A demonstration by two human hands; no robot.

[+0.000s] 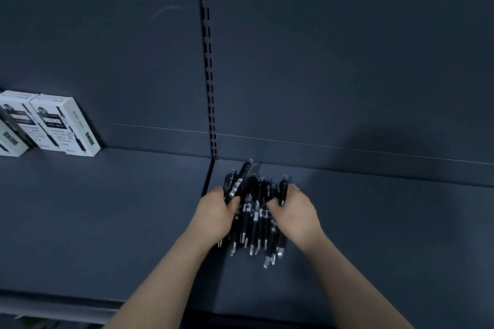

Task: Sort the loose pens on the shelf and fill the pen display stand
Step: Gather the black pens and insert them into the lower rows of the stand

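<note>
A heap of several loose black pens [254, 218] with silver tips lies on the dark shelf [374, 235], tips toward me. My left hand [216, 215] grips the left side of the heap, thumb over a pen that sticks up toward the back panel. On the other side my right hand [295, 212] curls its fingers round the pens, one upright pen between them. Both hands press the bundle from either side. No pen display stand is in view.
Two white pen boxes [64, 125] stand at the far left against the back panel. A slotted upright [209, 75] splits the back wall just behind the pens. The shelf's front edge [66, 302] runs along the lower left.
</note>
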